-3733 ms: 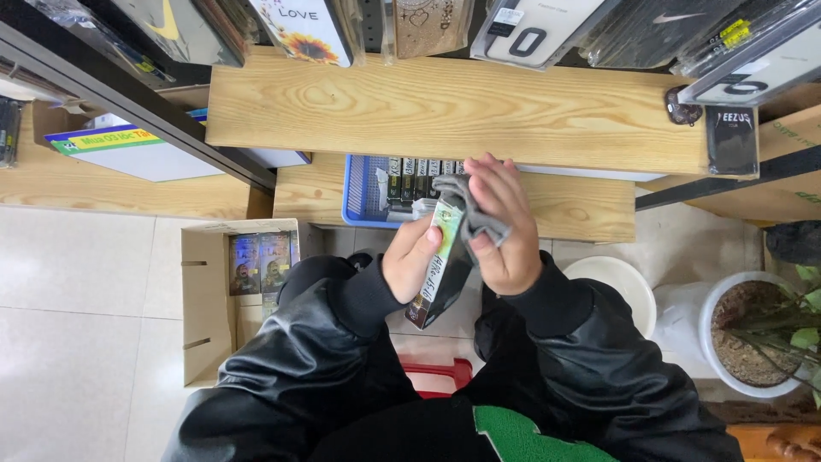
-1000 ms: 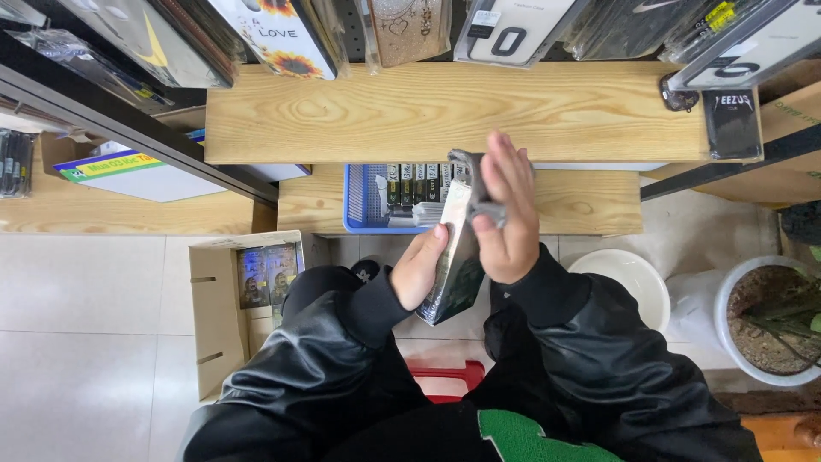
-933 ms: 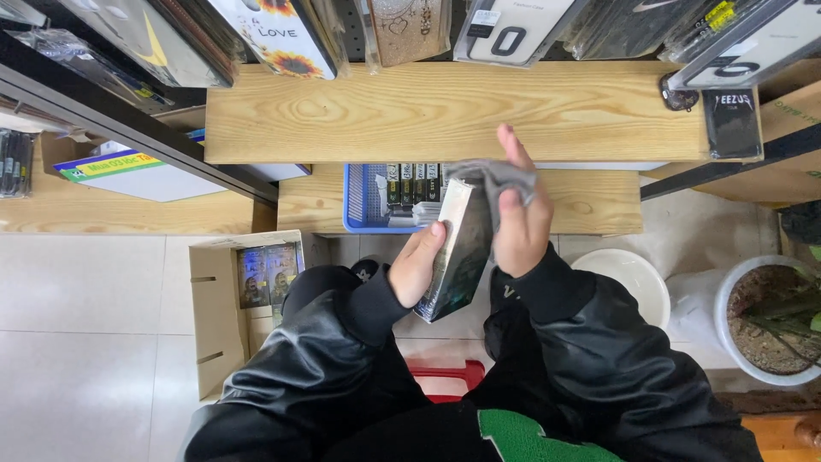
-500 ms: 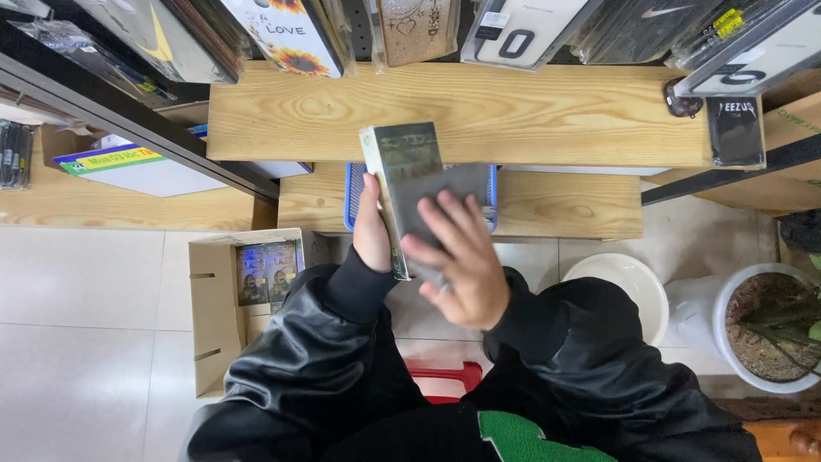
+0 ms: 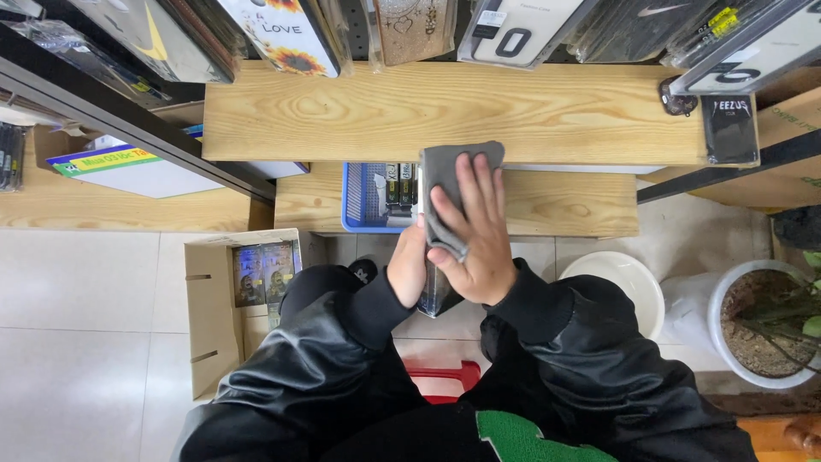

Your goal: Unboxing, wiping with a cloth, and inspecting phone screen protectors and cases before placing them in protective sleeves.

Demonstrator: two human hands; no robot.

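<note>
A grey cloth (image 5: 451, 184) is pressed flat by the right hand (image 5: 475, 235) onto a thin shiny box (image 5: 436, 291). The box is held at its edge by the left hand (image 5: 409, 269), over the front edge of the lower wooden shelf (image 5: 564, 201), just beside a blue basket (image 5: 363, 198).

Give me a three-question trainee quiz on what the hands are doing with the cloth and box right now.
1. True or false: the right hand presses a grey cloth onto the slim dark box.
2. Which hand grips the box from the side? A) left hand B) right hand
3. The blue plastic basket sits on a wooden ____.

Key: 1 true; 2 A; 3 shelf.
</note>
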